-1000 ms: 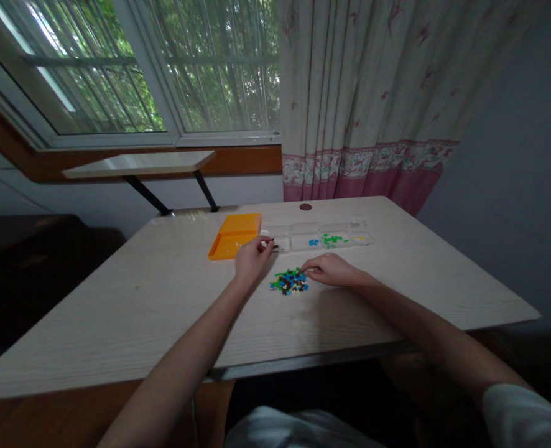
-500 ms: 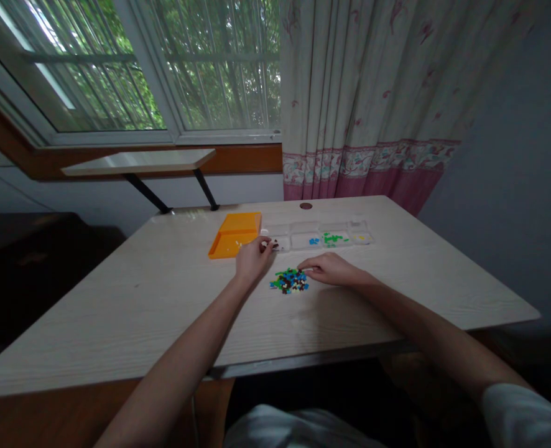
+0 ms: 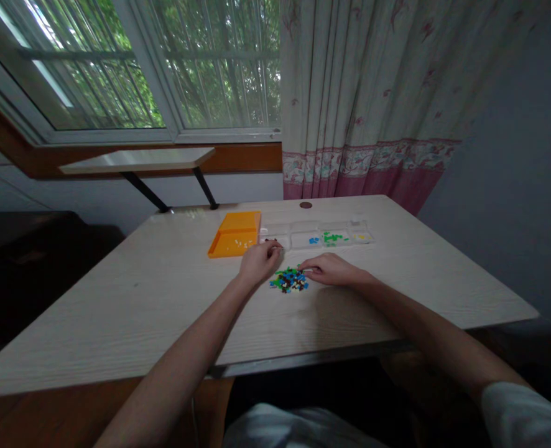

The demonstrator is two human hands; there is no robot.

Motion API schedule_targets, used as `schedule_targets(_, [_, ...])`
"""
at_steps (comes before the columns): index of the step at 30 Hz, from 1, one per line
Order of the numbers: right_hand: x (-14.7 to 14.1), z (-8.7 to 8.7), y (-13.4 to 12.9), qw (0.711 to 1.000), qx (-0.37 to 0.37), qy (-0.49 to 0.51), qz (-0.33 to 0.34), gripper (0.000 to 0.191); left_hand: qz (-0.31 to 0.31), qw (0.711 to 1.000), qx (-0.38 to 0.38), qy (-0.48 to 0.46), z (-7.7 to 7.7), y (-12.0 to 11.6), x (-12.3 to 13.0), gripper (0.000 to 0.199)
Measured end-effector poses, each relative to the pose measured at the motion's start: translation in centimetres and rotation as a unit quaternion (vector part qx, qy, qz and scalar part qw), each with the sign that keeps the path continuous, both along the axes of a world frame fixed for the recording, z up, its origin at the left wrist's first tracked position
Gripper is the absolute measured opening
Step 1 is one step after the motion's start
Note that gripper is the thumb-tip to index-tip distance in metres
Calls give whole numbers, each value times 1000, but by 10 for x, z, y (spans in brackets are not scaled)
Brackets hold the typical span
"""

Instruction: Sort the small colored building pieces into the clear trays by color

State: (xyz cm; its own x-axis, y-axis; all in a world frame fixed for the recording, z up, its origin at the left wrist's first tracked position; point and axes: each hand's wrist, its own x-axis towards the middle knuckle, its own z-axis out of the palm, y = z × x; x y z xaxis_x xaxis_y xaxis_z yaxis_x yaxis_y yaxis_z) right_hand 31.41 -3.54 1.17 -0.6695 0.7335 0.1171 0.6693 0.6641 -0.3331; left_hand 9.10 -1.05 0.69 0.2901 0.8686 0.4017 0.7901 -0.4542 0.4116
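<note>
By mixed pile (image 3: 289,280) — right hand (image 3: 330,269), fingers bent.

a loose, low heap of tiny mixed pieces (image 3: 289,282), blue, green, dark brown and cream, lies on the counter (image 3: 163,317). beyond it, a clear divided tray (image 3: 298,244) lies flat, with dark, blue, green and yellow bits in separate compartments. left of that, an open orange case (image 3: 240,220) carries scattered whitish bits (image 3: 241,243).
</note>
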Motion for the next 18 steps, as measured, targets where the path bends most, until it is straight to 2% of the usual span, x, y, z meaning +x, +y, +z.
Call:
schedule_targets(6, [-2, 1, 0, 999, -29, 11, -27, 25, -54, 998, -2, 25, 1, -4, 2, 27])
schedule_targets(13, [-5, 0, 1, 995, -69, 50, -45, 22, -78, 997, -5, 24, 2, -5, 2, 25])
schedule_targets(18, [-4, -3, 3, 989, -95, 107, -25, 18, -95, 995, -3, 24, 4, -8, 4, 24])
